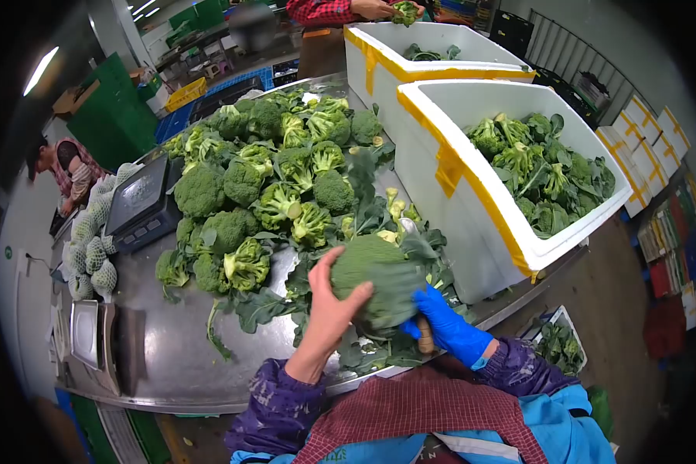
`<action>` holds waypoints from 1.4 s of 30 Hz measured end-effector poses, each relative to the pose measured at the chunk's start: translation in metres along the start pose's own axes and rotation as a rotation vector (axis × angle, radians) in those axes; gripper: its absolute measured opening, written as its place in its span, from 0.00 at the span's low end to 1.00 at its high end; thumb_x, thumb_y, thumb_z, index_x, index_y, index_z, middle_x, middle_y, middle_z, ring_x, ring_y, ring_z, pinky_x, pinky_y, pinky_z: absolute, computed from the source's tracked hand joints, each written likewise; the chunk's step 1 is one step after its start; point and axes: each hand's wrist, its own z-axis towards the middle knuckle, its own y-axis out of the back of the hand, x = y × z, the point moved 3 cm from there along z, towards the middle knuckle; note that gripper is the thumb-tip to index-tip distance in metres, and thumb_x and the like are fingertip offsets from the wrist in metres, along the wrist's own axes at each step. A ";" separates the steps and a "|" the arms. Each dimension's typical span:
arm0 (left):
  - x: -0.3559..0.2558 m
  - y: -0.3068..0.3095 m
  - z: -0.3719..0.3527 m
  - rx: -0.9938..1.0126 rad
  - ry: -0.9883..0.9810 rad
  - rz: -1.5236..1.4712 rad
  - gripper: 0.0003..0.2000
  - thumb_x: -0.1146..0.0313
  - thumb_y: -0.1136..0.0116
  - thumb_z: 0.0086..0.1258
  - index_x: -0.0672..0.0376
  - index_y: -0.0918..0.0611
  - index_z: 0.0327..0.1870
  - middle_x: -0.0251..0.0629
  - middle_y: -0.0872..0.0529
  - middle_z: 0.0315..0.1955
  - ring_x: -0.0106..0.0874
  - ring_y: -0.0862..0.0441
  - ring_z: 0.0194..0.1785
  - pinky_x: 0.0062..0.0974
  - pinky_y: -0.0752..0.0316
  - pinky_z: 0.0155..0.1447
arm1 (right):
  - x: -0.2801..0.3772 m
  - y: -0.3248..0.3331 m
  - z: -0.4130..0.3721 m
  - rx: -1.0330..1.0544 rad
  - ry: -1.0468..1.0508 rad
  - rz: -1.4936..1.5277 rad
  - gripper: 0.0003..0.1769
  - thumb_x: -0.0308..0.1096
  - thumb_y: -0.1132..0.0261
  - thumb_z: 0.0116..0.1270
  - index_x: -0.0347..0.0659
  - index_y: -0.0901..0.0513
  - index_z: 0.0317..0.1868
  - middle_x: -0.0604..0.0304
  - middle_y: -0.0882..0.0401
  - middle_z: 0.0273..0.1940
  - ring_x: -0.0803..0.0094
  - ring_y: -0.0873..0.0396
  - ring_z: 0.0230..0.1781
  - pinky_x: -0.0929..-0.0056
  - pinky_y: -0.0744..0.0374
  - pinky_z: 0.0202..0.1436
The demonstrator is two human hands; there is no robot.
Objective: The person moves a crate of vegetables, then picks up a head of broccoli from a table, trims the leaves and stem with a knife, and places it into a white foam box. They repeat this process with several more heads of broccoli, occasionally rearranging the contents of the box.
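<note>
A large green broccoli head (371,282), partly smeared by motion, is in front of me above the table. My left hand (329,301), bare, grips its left side with thumb and fingers curved around it. On the other side, my right hand (450,325) in a blue glove is closed on the wooden handle (425,336) of what looks like a knife. Its blade is hidden, and the gloved fingers are close to the broccoli's right edge. Loose leaves (263,309) and cut stems lie under and beside my hands.
A broccoli pile (243,182) covers the middle of the metal table (178,348). White foam boxes (456,224) with yellow tape stand right, the nearer holding broccoli. Left are a scale (141,197) and net-wrapped heads (93,247). Other people work at the far side and left.
</note>
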 end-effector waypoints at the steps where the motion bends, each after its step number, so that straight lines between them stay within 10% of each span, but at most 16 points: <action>1: 0.003 0.002 -0.003 0.005 0.001 -0.004 0.33 0.72 0.36 0.50 0.54 0.37 0.59 0.43 0.44 0.54 0.34 0.42 0.60 0.31 0.41 0.63 | -0.006 0.003 0.005 -0.006 0.001 -0.002 0.23 0.43 0.39 0.61 0.40 0.31 0.53 0.63 0.24 0.32 0.81 0.30 0.18 0.84 0.33 0.17; 7: 0.009 0.016 -0.012 0.140 -0.029 -0.049 0.35 0.76 0.38 0.49 0.54 0.37 0.62 0.39 0.45 0.57 0.32 0.44 0.63 0.30 0.44 0.65 | -0.006 -0.009 -0.001 -0.188 -0.038 -0.137 0.16 0.42 0.32 0.54 0.41 0.25 0.36 0.68 0.28 0.21 0.83 0.33 0.17 0.83 0.35 0.16; 29: 0.006 0.025 -0.010 0.200 0.061 -0.184 0.34 0.76 0.40 0.55 0.58 0.42 0.64 0.36 0.35 0.55 0.23 0.28 0.45 0.22 0.26 0.46 | -0.005 0.007 0.000 -0.149 0.024 0.261 0.14 0.34 0.41 0.61 0.45 0.32 0.45 0.64 0.25 0.29 0.78 0.29 0.20 0.80 0.28 0.20; 34: 0.038 0.019 -0.012 0.333 0.434 -0.665 0.33 0.61 0.46 0.63 0.54 0.47 0.66 0.40 0.37 0.59 0.35 0.36 0.61 0.28 0.32 0.57 | 0.028 -0.023 -0.008 -0.092 0.208 -0.561 0.23 0.23 0.41 0.55 0.40 0.28 0.54 0.64 0.22 0.37 0.74 0.25 0.26 0.77 0.25 0.30; 35: 0.062 0.019 -0.011 0.274 0.561 -0.821 0.31 0.60 0.47 0.64 0.54 0.46 0.66 0.40 0.35 0.58 0.34 0.35 0.60 0.30 0.32 0.57 | 0.023 -0.026 0.000 0.080 0.605 -0.833 0.31 0.22 0.40 0.52 0.49 0.31 0.59 0.65 0.23 0.43 0.71 0.24 0.31 0.79 0.24 0.36; 38: 0.083 0.016 -0.012 0.310 0.661 -0.952 0.30 0.59 0.47 0.64 0.55 0.44 0.64 0.40 0.33 0.57 0.33 0.32 0.58 0.30 0.30 0.55 | 0.018 -0.039 -0.012 0.222 0.467 -1.243 0.34 0.23 0.37 0.46 0.62 0.27 0.56 0.62 0.24 0.40 0.68 0.24 0.29 0.78 0.25 0.35; 42: 0.079 0.018 -0.018 0.180 0.600 -0.697 0.31 0.63 0.45 0.62 0.58 0.43 0.64 0.41 0.29 0.52 0.32 0.29 0.54 0.29 0.30 0.54 | 0.021 -0.032 -0.018 0.247 0.437 -0.988 0.22 0.34 0.36 0.56 0.54 0.24 0.53 0.60 0.21 0.35 0.71 0.21 0.30 0.78 0.25 0.34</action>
